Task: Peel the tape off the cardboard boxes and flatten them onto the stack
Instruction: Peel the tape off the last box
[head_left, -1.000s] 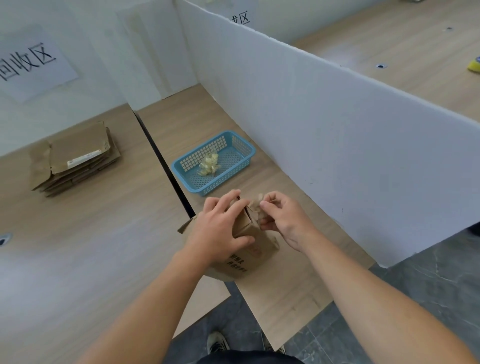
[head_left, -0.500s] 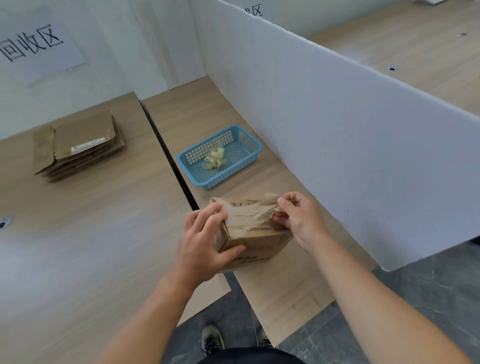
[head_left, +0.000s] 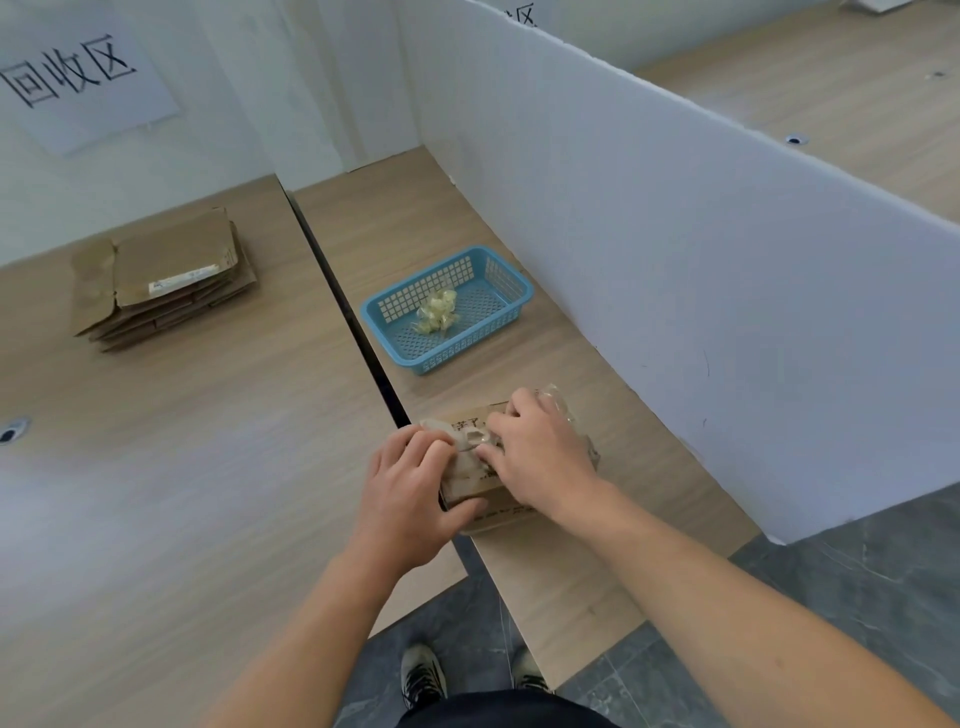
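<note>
A small brown cardboard box (head_left: 470, 491) with printed characters lies on the right-hand table near its front edge. My left hand (head_left: 410, 493) grips the box's left end, thumb against its front face. My right hand (head_left: 540, 457) lies over the top of the box and pinches crumpled clear tape (head_left: 470, 441) at the top's middle; more loose tape shows behind that hand. A stack of flattened boxes (head_left: 161, 283) sits far back on the left table.
A blue mesh basket (head_left: 498, 322) holding a wad of peeled tape (head_left: 436, 312) stands just beyond the box. A tall white partition (head_left: 701, 260) runs along the right side. A dark gap (head_left: 358, 338) divides the two wooden tables. My shoes show on the grey floor below.
My right hand has moved left from the box's right end to the middle of its top, gathering tape. The left hand keeps its grip on the box.
</note>
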